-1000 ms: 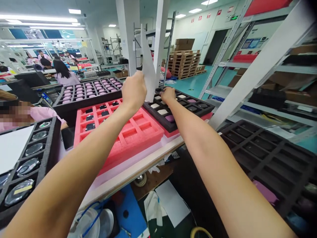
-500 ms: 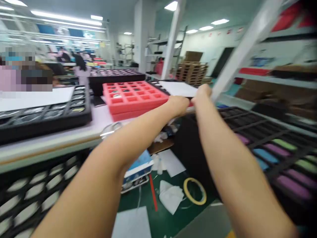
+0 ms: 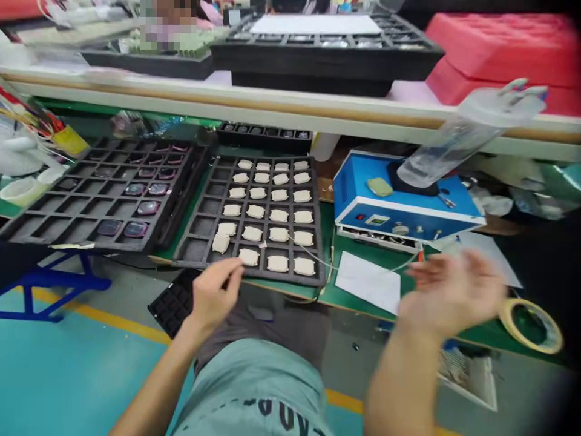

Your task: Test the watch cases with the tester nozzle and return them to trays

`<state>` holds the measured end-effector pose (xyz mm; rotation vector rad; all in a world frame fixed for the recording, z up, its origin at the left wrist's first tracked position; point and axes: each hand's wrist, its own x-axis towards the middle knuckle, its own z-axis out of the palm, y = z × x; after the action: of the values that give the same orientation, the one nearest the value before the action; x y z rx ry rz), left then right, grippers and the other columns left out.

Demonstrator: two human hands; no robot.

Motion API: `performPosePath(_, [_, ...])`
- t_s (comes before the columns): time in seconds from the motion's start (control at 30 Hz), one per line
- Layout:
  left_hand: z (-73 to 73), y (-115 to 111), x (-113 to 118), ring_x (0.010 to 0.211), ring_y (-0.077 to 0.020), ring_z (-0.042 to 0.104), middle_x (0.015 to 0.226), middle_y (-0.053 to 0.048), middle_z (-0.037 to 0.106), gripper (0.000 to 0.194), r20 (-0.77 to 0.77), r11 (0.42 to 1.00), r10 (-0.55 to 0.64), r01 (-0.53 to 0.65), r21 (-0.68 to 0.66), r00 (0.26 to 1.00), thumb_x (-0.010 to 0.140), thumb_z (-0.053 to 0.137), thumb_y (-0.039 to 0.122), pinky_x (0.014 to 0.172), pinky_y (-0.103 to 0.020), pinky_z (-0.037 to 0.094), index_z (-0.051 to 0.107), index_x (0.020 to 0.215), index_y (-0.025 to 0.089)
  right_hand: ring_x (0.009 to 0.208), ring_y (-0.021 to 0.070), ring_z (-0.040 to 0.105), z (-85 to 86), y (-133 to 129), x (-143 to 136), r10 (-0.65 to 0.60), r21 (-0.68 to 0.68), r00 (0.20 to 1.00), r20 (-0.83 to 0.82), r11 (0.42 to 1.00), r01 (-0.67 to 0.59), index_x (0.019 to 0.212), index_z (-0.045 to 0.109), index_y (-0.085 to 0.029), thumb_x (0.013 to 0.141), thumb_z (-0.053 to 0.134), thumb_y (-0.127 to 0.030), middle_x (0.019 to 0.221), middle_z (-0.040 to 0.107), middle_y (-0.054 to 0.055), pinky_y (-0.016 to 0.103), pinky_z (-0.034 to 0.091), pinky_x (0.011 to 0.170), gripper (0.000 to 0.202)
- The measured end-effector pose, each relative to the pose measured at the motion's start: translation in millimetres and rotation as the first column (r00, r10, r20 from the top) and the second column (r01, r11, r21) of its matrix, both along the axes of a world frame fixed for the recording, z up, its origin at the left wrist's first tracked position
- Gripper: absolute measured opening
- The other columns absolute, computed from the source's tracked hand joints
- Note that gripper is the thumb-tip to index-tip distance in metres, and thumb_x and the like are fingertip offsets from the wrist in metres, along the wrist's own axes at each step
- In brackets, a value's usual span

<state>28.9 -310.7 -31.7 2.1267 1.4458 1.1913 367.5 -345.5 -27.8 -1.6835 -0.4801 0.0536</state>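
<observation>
My left hand [image 3: 216, 293] is at the front edge of a black foam tray [image 3: 195, 251] that holds rows of cream-coloured pieces [image 3: 278, 263]. Its fingers are curled together close to the front row; whatever they pinch, if anything, is too small to make out. My right hand [image 3: 454, 293], blurred by motion, hovers with fingers spread over the bench, right of a white paper sheet [image 3: 368, 281] and in front of a blue machine [image 3: 408, 212]. One cream piece [image 3: 221, 243] rests at a tilt, overlapping its neighbour.
Left is another black tray [image 3: 86, 206] with several dark frames. A yellow tape roll [image 3: 532, 325] lies at the right. A clear cylinder [image 3: 467, 139] stands on the machine. Across the back runs a raised shelf [image 3: 254, 112] carrying black trays and red foam trays [image 3: 503, 60].
The view has swung left and down to the bench. Both hands have come back from the far tray area beside the red foam and are now apart, low over the bench.
</observation>
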Motion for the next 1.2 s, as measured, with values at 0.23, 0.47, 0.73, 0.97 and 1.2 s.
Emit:
performPosePath(0.23, [7.6, 57.9, -15.7, 0.111, -0.0444, 0.059, 0.1, -0.012, 0.07, 0.01, -0.17, 0.985, 0.116, -0.136, -0.109, 0.979, 0.086, 0.07, 0.03, 0.098, -0.061, 0.045, 0.071, 0.096, 0.026, 0.068, 0.0203, 0.067, -28.6, 6.6, -116.3, 0.656, -0.167, 0.751, 0.073, 0.75, -0.64, 0.105, 0.074, -0.025, 0.093, 0.064, -0.042, 0.089, 0.073, 0.006, 0.035, 0.055, 0.064, 0.024])
performPosePath(0.47, [-19.1, 57.1, -31.8, 0.113, -0.0411, 0.061, 0.116, -0.012, 0.072, 0.026, -0.163, 0.987, 0.061, -0.084, -0.135, 0.985, 0.085, 0.07, 0.028, 0.098, -0.055, 0.047, 0.07, 0.111, 0.027, 0.086, 0.0252, 0.073, -14.3, 66.3, -156.6, 0.852, -0.706, 0.488, 0.19, 0.464, -0.535, 0.114, 0.075, -0.026, 0.099, 0.061, -0.037, 0.109, 0.078, 0.008, 0.035, 0.051, 0.072, 0.023])
performPosePath(0.73, [-13.0, 52.1, -27.6, 0.093, -0.0239, 0.07, 0.1, -0.005, 0.074, 0.019, 0.395, 0.983, 0.101, -0.03, -0.183, 0.913, 0.084, 0.081, 0.03, 0.088, -0.039, 0.057, 0.077, 0.102, 0.027, 0.073, 0.0226, 0.07, -23.2, 70.3, -157.4, 0.835, -0.445, 0.55, 0.005, 0.495, -0.746, 0.083, 0.071, -0.026, 0.09, 0.069, -0.035, 0.083, 0.077, 0.003, 0.034, 0.052, 0.068, 0.011])
performPosePath(0.97, [-10.3, 73.2, 54.4, 0.074, -0.0131, 0.064, 0.089, 0.0, 0.066, 0.043, 0.896, 0.758, 0.228, 0.508, -0.409, 0.382, 0.073, 0.092, 0.046, 0.061, -0.025, 0.058, 0.073, 0.103, 0.021, 0.065, 0.0172, 0.069, -7.5, 58.9, -150.9, 0.702, 0.132, 0.685, -0.194, 0.711, -0.691, 0.092, 0.077, -0.023, 0.083, 0.079, -0.045, 0.082, 0.078, 0.004, 0.03, 0.057, 0.059, 0.023])
performPosePath(1.2, [-24.1, 68.3, 67.3, 0.078, -0.0132, 0.064, 0.091, -0.002, 0.07, 0.035, 0.91, 0.746, 0.141, 0.562, -0.356, 0.39, 0.082, 0.088, 0.043, 0.073, -0.025, 0.058, 0.073, 0.107, 0.024, 0.066, 0.0188, 0.071, -13.6, 59.3, -143.9, 0.679, 0.108, 0.709, -0.19, 0.732, -0.673, 0.092, 0.079, -0.024, 0.085, 0.077, -0.04, 0.081, 0.079, 0.004, 0.033, 0.06, 0.063, 0.018])
